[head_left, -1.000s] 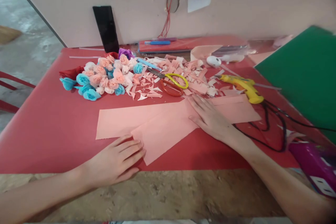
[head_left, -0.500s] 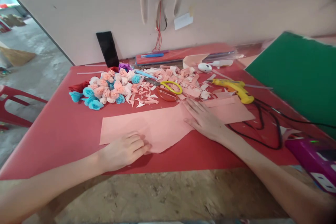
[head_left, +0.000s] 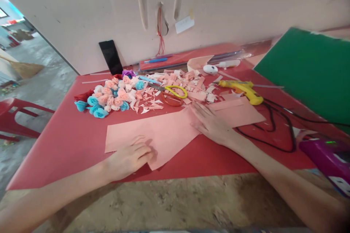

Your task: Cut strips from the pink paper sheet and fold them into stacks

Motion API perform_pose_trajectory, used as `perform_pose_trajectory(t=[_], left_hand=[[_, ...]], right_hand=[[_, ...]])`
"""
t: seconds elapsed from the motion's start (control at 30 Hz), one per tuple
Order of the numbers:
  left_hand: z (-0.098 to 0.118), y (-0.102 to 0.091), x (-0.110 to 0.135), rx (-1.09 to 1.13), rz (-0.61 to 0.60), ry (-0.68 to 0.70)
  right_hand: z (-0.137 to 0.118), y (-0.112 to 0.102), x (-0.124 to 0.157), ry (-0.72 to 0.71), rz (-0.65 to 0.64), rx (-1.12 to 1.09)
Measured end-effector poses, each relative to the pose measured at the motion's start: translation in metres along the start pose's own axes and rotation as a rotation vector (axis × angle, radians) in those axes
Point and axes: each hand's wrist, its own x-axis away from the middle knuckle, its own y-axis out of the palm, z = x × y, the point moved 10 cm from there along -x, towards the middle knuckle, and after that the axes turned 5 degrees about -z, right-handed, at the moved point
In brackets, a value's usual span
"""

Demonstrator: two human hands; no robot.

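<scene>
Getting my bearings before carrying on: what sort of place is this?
Probably a craft workspace: paper flowers, scissors and a glue gun lie on a red table.

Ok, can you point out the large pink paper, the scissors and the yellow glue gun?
Large pink paper (head_left: pixel 170 134): head view, on its flat, uncovered middle.
Scissors (head_left: pixel 162 88): head view, on the grey blades near the pivot.
Yellow glue gun (head_left: pixel 247 89): head view, on the body above the handle.
</scene>
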Motion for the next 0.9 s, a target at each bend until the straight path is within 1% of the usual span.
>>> perform_pose_trajectory(t=[0.1,0.23,0.3,0.4,0.5,0.6,0.67,0.73,0.83,0.9], left_hand=[[0.001,0.000,0.008,0.004,0.012,0.015],[-0.001,0.000,0.025,0.063,-0.056,0.033],[-0.007,-0.003,0.034,0.135,-0.093,0.022],[-0.016,-0.010,0.045,0.218,-0.156,-0.012],[-0.028,-0.024,0.055,0.210,-0.120,-0.066],[-0.040,-0.032,0.066,0.150,-0.092,-0.131],[-0.047,-0.032,0.073,0.112,-0.098,-0.157],[-0.054,-0.030,0.081,0.080,-0.118,-0.187],[-0.067,-0.024,0.093,0.021,-0.169,-0.255],[-0.074,-0.023,0.100,-0.010,-0.176,-0.308]], right_hand=[[0.005,-0.019,0.004,0.051,0.138,-0.092],[0.010,-0.050,0.011,0.153,0.359,-0.164],[0.005,-0.058,0.012,0.148,0.404,-0.186],[-0.008,-0.060,0.010,0.077,0.400,-0.217],[-0.024,-0.060,0.011,-0.033,0.377,-0.243],[-0.050,-0.065,0.016,-0.211,0.373,-0.262],[-0.069,-0.067,0.020,-0.333,0.355,-0.265],[-0.087,-0.065,0.023,-0.424,0.303,-0.248],[-0.105,-0.058,0.028,-0.498,0.230,-0.182],[-0.113,-0.054,0.030,-0.529,0.205,-0.138]])
